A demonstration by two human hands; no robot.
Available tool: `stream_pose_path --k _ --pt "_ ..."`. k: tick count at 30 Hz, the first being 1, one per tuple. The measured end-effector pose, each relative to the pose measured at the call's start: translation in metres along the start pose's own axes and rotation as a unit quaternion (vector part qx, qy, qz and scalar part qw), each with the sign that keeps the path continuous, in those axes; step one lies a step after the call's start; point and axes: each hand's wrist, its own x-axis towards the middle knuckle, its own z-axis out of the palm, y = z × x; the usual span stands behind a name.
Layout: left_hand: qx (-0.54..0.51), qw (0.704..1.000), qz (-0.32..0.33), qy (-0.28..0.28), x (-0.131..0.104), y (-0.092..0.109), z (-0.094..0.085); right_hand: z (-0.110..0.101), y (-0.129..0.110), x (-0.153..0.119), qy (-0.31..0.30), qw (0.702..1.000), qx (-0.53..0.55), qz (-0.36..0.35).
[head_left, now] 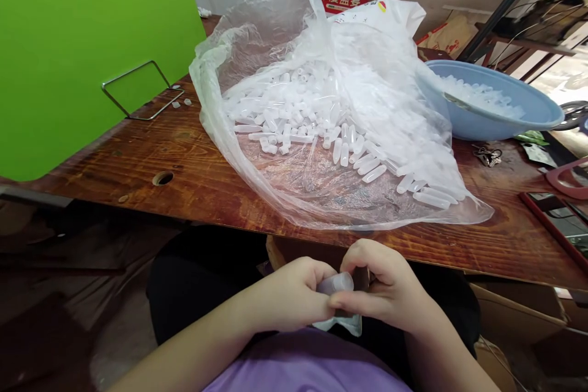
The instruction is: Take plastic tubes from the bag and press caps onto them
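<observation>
Closed around a smooth, frosted cylindrical tube [337,283], the left hand's [294,294] grip is holding it in front of the worktop's [138,165] near edge, while the right hand [386,285] is curving its thumb and index finger around the tube's exposed end, though whether that grip is clamping it I cannot tell. On the glossy, wood-grained worktop, a crinkled, see-through plastic bag [321,196] is lying open toward the near side, containing slender, round-ended translucent tubes [374,173] and short whitish pieces [294,115]. Toward the far right, a smooth blue basin [505,128] is holding more translucent pieces [491,98].
</observation>
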Motion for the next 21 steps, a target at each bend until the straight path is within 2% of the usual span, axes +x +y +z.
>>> stream_pose_path --k 2,3,6,9,11,14,16,18,21 --pt "0.139 0.987 0.013 0.078 -0.005 0.006 0.000 0.000 -0.003 -0.001 -0.008 0.992 -0.129 0.008" --pt "0.199 0.974 0.018 0.102 -0.006 0.008 0.000 0.000 -0.005 -0.002 -0.016 0.988 -0.154 0.018" --pt "0.304 0.943 0.020 0.133 -0.008 0.011 0.000 -0.006 -0.009 -0.006 -0.045 0.990 -0.111 0.068" --pt "0.334 0.931 0.024 0.144 -0.008 0.008 -0.001 -0.011 -0.011 -0.011 -0.111 0.989 -0.063 0.071" --pt "0.356 0.922 0.035 0.145 -0.007 0.006 -0.001 -0.010 -0.011 -0.013 -0.136 0.984 -0.081 0.078" --pt "0.387 0.909 0.048 0.148 -0.007 0.004 -0.001 -0.006 -0.009 -0.015 -0.102 0.982 -0.124 0.095" --pt "0.403 0.900 0.051 0.157 -0.007 0.003 0.000 -0.005 -0.009 -0.015 -0.090 0.987 -0.104 0.084" --pt "0.415 0.894 0.056 0.159 -0.007 0.002 0.000 -0.005 -0.010 -0.015 -0.104 0.990 -0.069 0.067" --pt "0.439 0.883 0.068 0.153 -0.006 -0.001 -0.001 -0.005 -0.013 -0.017 -0.118 0.988 -0.087 0.045"
